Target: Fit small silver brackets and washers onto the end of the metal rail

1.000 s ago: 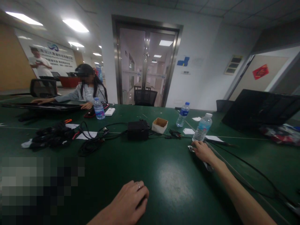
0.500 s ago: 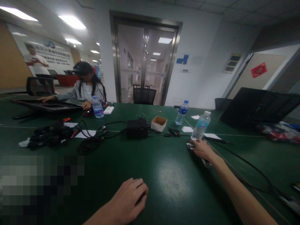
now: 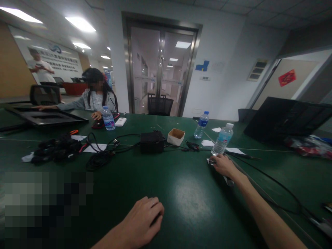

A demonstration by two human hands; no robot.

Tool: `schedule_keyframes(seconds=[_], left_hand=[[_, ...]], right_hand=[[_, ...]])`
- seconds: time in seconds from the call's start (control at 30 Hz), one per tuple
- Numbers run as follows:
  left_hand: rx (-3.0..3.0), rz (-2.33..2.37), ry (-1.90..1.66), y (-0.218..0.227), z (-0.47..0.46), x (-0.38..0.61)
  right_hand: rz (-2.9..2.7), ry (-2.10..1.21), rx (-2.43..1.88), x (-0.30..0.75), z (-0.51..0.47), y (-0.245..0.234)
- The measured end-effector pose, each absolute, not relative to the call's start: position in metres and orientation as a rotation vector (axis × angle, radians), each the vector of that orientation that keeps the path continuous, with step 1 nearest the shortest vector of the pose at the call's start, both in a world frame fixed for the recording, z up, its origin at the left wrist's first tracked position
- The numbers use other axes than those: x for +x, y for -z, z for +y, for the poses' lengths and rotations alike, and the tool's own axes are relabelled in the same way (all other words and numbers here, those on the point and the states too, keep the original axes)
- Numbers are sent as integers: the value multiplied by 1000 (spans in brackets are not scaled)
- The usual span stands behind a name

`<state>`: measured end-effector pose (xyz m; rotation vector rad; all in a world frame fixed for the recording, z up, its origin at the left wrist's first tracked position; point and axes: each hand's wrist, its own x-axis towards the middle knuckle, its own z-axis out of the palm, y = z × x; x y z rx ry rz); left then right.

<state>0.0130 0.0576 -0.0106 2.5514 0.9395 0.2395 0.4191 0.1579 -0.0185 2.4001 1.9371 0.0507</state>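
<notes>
My left hand [image 3: 144, 219], with a ring on one finger, rests on the green table [image 3: 166, 180]. Its fingers are curled in and close together, and nothing shows in them. Farther out on the right, my right hand [image 3: 224, 166] is closed over a small elongated object [image 3: 228, 181] lying on the tabletop. Only its pale, shiny ends stick out past the hand, so its kind cannot be made out. Just behind those fingers stands a water bottle [image 3: 223, 138] with a light-blue label and white cap.
Mid-table are a black box [image 3: 151, 142] with cables [image 3: 100, 159], a small open carton [image 3: 176, 137] and a blue-capped bottle [image 3: 201, 125]. A black cable bundle [image 3: 55, 148] lies left. Across the table a person [image 3: 97, 91] handles a flat black screen [image 3: 49, 117]. Another dark panel [image 3: 282, 119] stands right.
The co-worker's flat black screen has shifted left and tilted, and that person's hands have moved with it. Both of my hands stay where they were.
</notes>
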Motion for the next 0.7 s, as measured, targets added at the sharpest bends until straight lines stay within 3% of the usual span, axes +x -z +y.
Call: schedule_keyframes(seconds=[0.7], left_hand=[[2577,943,-258,15,59,14]], right_hand=[[1932,-46,2409,419,157,18]])
